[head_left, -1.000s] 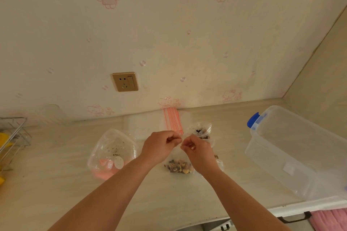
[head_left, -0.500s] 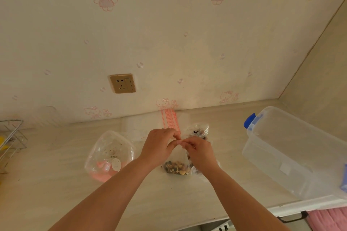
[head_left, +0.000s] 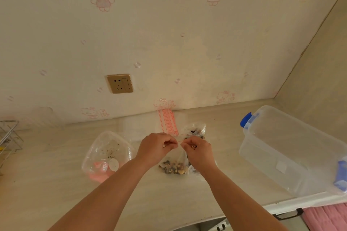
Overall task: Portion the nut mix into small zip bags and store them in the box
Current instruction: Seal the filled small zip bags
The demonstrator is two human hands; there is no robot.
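Note:
A small clear zip bag (head_left: 173, 167) with nut mix in its bottom stands on the counter at the middle. My left hand (head_left: 156, 148) and my right hand (head_left: 199, 149) both pinch its red-lined top strip, fingertips a short gap apart. Behind my right hand sits the clear nut mix bag (head_left: 195, 130), open at the top. A stack of empty zip bags (head_left: 168, 122) with red strips lies against the wall. The clear plastic box (head_left: 293, 148) with blue latches stands at the right, without a lid.
A large crumpled clear bag (head_left: 107, 154) with crumbs and something pink inside lies left of my hands. A wire rack (head_left: 8, 137) is at the far left edge. A wall socket (head_left: 120, 83) is above the counter. A pink cloth (head_left: 326, 217) hangs below the counter's front edge.
My two hands met at the middle of the bag's top strip half a second ago; now they have slid slightly apart along it. The view has shifted a little.

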